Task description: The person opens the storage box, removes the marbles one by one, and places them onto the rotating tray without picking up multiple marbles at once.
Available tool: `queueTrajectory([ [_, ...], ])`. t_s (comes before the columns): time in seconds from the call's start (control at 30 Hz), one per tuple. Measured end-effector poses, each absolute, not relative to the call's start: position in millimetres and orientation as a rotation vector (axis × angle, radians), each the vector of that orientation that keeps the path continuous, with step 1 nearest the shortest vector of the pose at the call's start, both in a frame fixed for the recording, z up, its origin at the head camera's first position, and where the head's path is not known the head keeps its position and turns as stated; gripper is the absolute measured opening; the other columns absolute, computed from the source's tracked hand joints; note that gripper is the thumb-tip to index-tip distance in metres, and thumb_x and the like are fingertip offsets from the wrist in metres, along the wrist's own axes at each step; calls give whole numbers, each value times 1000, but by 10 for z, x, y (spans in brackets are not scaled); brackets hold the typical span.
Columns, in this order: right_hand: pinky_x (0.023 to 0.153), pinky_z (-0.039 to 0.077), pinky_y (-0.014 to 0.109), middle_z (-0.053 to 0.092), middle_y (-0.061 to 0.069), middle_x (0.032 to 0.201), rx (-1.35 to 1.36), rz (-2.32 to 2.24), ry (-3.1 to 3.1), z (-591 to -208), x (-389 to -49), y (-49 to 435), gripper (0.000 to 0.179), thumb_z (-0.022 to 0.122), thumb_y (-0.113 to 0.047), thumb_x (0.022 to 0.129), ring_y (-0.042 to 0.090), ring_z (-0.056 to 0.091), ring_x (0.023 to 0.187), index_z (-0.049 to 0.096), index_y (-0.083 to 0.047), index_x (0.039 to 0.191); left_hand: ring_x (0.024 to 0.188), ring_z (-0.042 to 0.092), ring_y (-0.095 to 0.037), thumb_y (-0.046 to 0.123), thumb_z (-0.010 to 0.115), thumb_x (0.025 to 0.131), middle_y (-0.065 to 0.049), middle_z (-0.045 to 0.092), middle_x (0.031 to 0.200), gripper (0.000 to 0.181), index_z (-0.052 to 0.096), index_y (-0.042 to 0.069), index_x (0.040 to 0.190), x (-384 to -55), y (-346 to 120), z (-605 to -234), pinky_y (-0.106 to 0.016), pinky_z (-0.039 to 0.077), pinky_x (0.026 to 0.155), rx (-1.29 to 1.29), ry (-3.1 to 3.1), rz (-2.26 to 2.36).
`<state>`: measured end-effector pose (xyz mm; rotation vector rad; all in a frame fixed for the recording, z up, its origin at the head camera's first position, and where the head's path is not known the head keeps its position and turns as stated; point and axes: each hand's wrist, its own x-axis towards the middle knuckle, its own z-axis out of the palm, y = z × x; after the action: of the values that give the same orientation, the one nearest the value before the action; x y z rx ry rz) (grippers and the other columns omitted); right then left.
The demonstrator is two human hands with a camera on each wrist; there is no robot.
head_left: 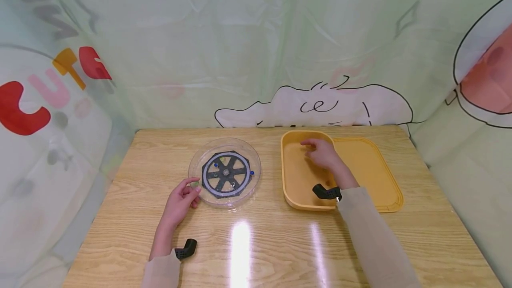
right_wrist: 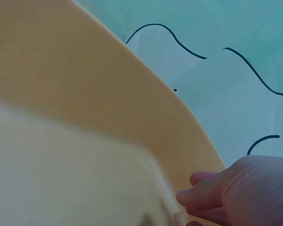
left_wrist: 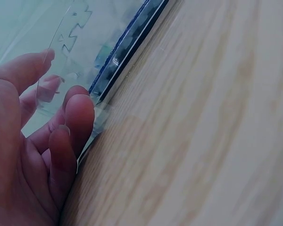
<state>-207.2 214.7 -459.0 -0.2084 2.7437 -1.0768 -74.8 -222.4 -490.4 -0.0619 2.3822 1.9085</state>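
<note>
On the left half of the table a clear round dish (head_left: 245, 194) has a black wheel-like piece with spokes and a pale ring (head_left: 226, 172) in it. Small bits lie about the wheel, among them a blue bead (head_left: 216, 165) and another blue bead (head_left: 252, 173). At the dish's near left rim is my left hand (head_left: 180, 201), its fingers loosely bent; one fingertip overlaps the clear wall in the left wrist view. My right hand (head_left: 321, 154) is over the inside of a yellow-orange tub (head_left: 294, 186), fingers lightly bent, with nothing visible in them.
A flat yellow-orange lid (head_left: 370, 172) lies against the tub's right side. Behind the wooden table (head_left: 272, 243) hangs a pale green printed curtain (head_left: 192, 48), which also closes off both sides. A black wrist device (head_left: 326, 191) sits on the right wrist.
</note>
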Motion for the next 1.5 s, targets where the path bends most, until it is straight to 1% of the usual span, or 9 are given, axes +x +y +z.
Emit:
queueTrajectory([
  [0.23, 103, 41, 52, 61, 24, 128, -238, -1089, 2770, -4625, -2078, 2137, 34, 62, -2, 95, 41, 53, 122, 62, 3, 128, 61, 58, -25, 10, 63, 99, -22, 58, 79, 36, 57, 0, 133, -749, -2230, -4910, -31, 54, 59, -66, 2387, 1906],
  [0.77, 109, 35, 54, 58, 18, 136, -572, -1195, 2585, -4624, -2052, 1985, 45, 63, 5, 91, 38, 51, 129, 59, -1, 135, 61, 58, -24, 11, 62, 99, -21, 59, 79, 35, 57, 0, 132, -763, -2242, -4968, -30, 53, 59, -89, 2404, 1895],
  [1.03, 110, 35, 52, 59, 13, 137, -709, -1160, 2484, -4625, -2079, 1908, 45, 61, 5, 94, 34, 51, 130, 60, -5, 137, 60, 57, -19, 21, 65, 99, -14, 59, 78, 34, 60, 11, 131, -827, -2313, -5227, -29, 53, 58, -98, 2414, 1905],
  [1.13, 109, 35, 53, 60, 15, 135, -760, -1167, 2429, -4622, -2096, 1890, 45, 61, 5, 93, 34, 53, 128, 59, -5, 137, 59, 58, -20, 23, 67, 98, -14, 59, 78, 34, 61, 12, 129, -826, -2322, -5245, -30, 53, 57, -88, 2430, 1915],
  [1.3, 105, 39, 55, 60, 24, 131, -751, -1181, 2454, -4598, -2127, 1923, 40, 59, 8, 93, 41, 55, 123, 58, 5, 134, 60, 58, -20, 25, 66, 98, -15, 59, 78, 34, 62, 13, 129, -828, -2320, -5248, -30, 53, 58, -86, 2432, 1909],
  [1.33, 102, 43, 53, 60, 25, 130, -712, -1176, 2486, -4586, -2131, 1941, 39, 58, 8, 93, 42, 55, 121, 59, 6, 132, 60, 57, -20, 24, 66, 98, -15, 59, 79, 34, 62, 13, 130, -829, -2318, -5246, -30, 53, 58, -90, 2427, 1908],
  [1.37, 95, 48, 51, 59, 26, 130, -661, -1159, 2522, -4569, -2136, 1962, 38, 58, 7, 94, 42, 60, 112, 59, 7, 131, 60, 57, -20, 23, 65, 99, -15, 59, 79, 33, 61, 13, 130, -828, -2317, -5242, -29, 53, 58, -96, 2418, 1908],
  [1.43, 77, 54, 44, 57, 29, 131, -557, -1109, 2586, -4538, -2149, 2017, 37, 59, 5, 94, 38, 64, 86, 60, 6, 131, 61, 57, -20, 21, 65, 99, -16, 59, 79, 34, 60, 12, 131, -833, -2312, -5229, -29, 52, 58, -112, 2401, 1912],
  [1.5, 61, 50, 36, 54, 31, 133, -464, -1055, 2616, -4515, -2164, 2071, 37, 59, 2, 94, 28, 57, 63, 60, 3, 132, 62, 57, -21, 17, 63, 99, -17, 59, 80, 34, 59, 8, 133, -817, -2281, -5136, -29, 53, 59, -122, 2400, 1890],
])
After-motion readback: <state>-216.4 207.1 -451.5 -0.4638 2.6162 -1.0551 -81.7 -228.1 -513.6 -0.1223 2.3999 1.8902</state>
